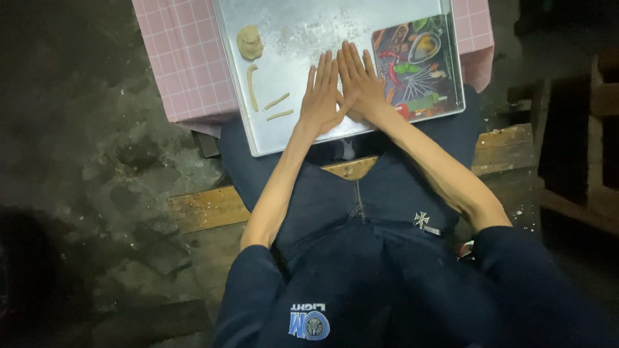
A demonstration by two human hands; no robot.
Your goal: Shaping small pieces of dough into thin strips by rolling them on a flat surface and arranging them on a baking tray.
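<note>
A metal tray [290, 26] lies on a pink checked cloth [187, 58] over my lap. My left hand [320, 96] and my right hand [358, 80] lie flat on the tray, fingers stretched forward, side by side and touching. Whatever is under the palms is hidden. To the left of my hands lie a lump of dough [249, 42], a long rolled dough strip [252, 87] and two short dough strips [278, 107].
A small board printed with vegetables and spices [419, 64] rests on the tray's right side. I sit on a wooden bench [206, 206]. Dark rough floor [84, 161] lies to the left, dark wooden furniture [580, 129] to the right.
</note>
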